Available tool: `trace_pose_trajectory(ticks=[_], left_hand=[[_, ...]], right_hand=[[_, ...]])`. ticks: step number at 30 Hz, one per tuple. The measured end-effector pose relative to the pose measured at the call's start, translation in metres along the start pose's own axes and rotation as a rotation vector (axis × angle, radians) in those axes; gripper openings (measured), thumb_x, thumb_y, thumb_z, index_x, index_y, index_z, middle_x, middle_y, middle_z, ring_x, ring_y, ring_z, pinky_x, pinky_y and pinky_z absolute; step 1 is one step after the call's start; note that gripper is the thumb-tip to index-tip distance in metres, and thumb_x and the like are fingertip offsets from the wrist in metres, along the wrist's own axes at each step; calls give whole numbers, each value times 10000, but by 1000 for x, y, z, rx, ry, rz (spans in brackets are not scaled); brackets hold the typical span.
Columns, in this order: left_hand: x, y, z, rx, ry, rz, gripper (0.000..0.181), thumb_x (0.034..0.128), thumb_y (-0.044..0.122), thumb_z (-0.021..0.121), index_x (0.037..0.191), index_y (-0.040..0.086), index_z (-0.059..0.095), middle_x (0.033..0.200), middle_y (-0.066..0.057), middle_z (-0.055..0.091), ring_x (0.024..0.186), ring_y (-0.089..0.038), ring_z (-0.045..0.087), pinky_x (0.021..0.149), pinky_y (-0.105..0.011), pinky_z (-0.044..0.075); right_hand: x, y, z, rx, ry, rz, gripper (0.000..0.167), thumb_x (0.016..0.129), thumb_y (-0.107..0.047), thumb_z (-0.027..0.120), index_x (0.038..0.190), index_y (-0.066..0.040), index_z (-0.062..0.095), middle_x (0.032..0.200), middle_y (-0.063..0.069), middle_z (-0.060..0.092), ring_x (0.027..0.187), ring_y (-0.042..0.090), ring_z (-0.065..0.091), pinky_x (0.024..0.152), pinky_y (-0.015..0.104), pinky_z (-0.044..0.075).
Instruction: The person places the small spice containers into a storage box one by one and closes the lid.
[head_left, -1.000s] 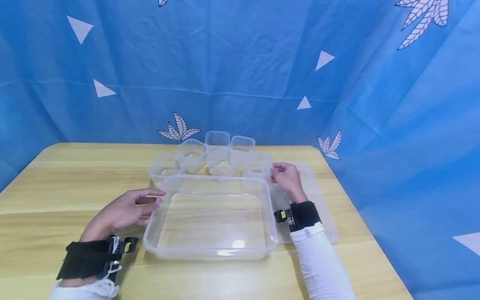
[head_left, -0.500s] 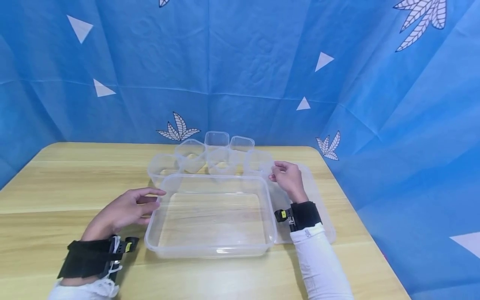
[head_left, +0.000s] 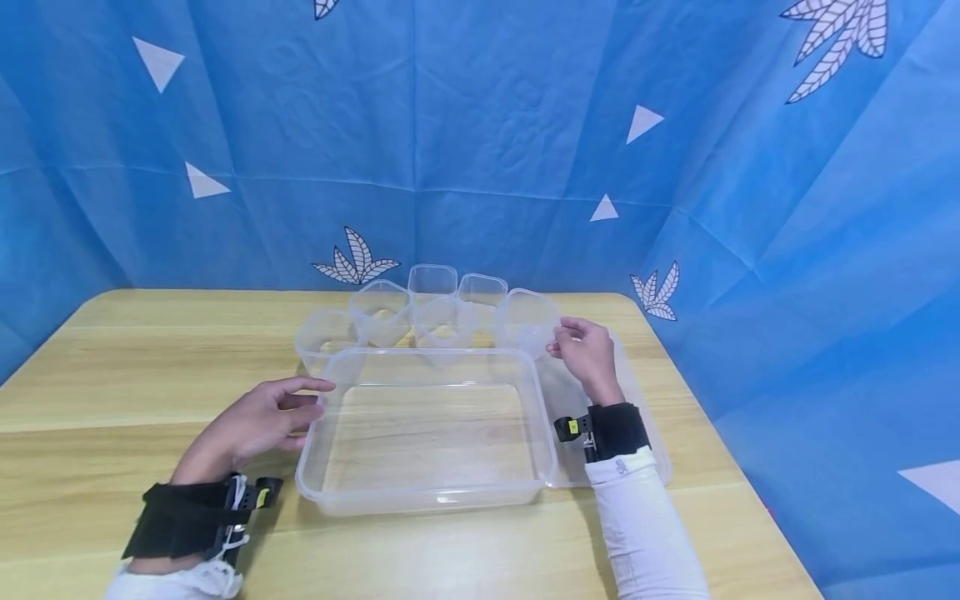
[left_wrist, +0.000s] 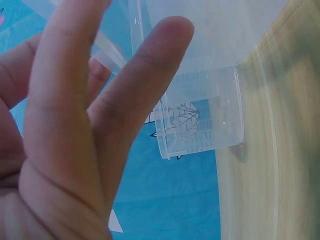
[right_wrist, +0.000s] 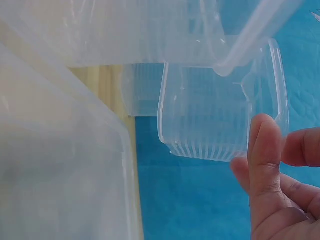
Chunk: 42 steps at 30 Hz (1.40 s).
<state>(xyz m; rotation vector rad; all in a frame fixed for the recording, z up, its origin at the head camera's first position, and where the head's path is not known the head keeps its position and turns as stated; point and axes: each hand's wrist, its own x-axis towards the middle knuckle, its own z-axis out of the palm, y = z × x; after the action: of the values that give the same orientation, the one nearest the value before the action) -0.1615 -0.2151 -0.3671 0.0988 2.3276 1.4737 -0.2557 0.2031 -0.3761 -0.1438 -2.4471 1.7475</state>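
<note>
Pinching a clear cup, the right hand — yellow wrist tag illegible.

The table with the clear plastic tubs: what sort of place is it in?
Probably a makeshift filming corner: a patterned blue cloth hangs behind the wood-grain table, and two small wrist cameras are strapped on.

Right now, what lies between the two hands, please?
In the head view, the large clear box lies between the left hand and the right hand, with part of the flat translucent panel nearer the right one.
</note>
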Motion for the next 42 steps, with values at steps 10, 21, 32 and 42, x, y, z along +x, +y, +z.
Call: trace_pose_trajectory(ticks=[10, 21, 32, 42], left_hand=[[1, 0, 4, 35, 41, -7, 450, 997, 159, 560, 1405, -1, 462, 1302, -309, 502, 1060, -324, 605, 755, -363, 567], [4, 1, 8, 58, 79, -21, 443, 998, 181, 561, 1406, 30, 479, 1309, -296, 495, 1045, -322, 606, 762, -356, 568], [4, 2, 10, 104, 89, 6, 436, 999, 165, 555, 1403, 19, 478, 1302, -342, 476, 1034, -342, 627, 757, -375, 572], [5, 2, 8, 92, 67, 33, 453, 1004, 170, 549, 1413, -1, 455, 1273, -339, 498, 1034, -379, 623, 762, -397, 570]], right_hand=[[-2, -4, -4, 46, 22, 9, 362, 987, -86, 527, 1316, 63, 544, 1197, 265, 605, 750, 125, 677, 724, 233, 558], [-3, -7, -10, 54, 44, -4, 361, 991, -102, 538, 1319, 50, 546, 1174, 204, 626, 753, 137, 674, 738, 235, 556], [-6, -10, -15, 59, 61, -1, 359, 993, -124, 548, 1315, 34, 554, 1171, 190, 623, 749, 119, 675, 742, 232, 555], [-9, -16, -18, 59, 77, -18, 358, 987, -117, 552, 1310, 38, 556, 1140, 186, 632, 735, 113, 676, 733, 233, 556]])
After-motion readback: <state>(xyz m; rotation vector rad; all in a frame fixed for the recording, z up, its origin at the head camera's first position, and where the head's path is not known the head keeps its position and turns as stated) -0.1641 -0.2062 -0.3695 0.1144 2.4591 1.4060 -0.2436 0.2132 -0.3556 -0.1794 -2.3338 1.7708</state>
